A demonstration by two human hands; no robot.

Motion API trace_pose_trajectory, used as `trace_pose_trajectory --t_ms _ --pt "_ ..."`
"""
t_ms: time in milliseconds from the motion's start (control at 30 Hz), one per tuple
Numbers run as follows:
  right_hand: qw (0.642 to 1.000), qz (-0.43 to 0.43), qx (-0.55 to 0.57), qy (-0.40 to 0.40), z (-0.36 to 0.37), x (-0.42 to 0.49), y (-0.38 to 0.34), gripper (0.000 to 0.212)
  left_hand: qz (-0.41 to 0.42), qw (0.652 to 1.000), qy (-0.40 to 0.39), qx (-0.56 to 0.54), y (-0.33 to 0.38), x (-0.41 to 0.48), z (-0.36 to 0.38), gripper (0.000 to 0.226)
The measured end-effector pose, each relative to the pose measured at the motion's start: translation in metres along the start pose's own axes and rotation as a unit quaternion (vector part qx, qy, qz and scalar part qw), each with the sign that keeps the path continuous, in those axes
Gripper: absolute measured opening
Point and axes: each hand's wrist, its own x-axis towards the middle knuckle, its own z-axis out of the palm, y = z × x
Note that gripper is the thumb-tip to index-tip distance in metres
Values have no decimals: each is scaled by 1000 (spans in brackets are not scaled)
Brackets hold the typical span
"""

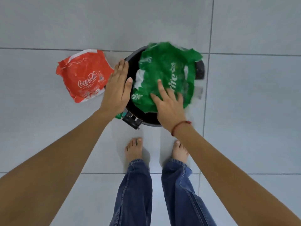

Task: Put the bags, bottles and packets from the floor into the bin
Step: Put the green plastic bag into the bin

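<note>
Green Sprite bag (pixel 164 79), crumpled, lies across the mouth of the bin (pixel 130 62), overhanging its far rim; right hand (pixel 169 106), fingers spread, presses flat on the bag's near edge, and left hand (pixel 116 88), flat with fingers together and holding nothing, hovers at the bin's left rim. Step judged best done by pushing the middle down so the edges fold inside. Count: one bin, one green bag, one red Coca-Cola bag (pixel 83 75) on the floor left of the bin
</note>
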Motion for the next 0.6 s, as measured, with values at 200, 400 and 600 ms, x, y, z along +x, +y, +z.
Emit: trace_pose_trajectory --t_ms 200,400,600 --pt "992 7 35 -125 57 80 5 73 26 996 18 82 -7 0 16 62" --pt "982 0 31 -189 66 87 20 89 57 995 74 -45 -27 -4 15 58" --pt "985 -58 79 139 15 35 33 65 -265 952 105 -113 -84 -61 49 43"
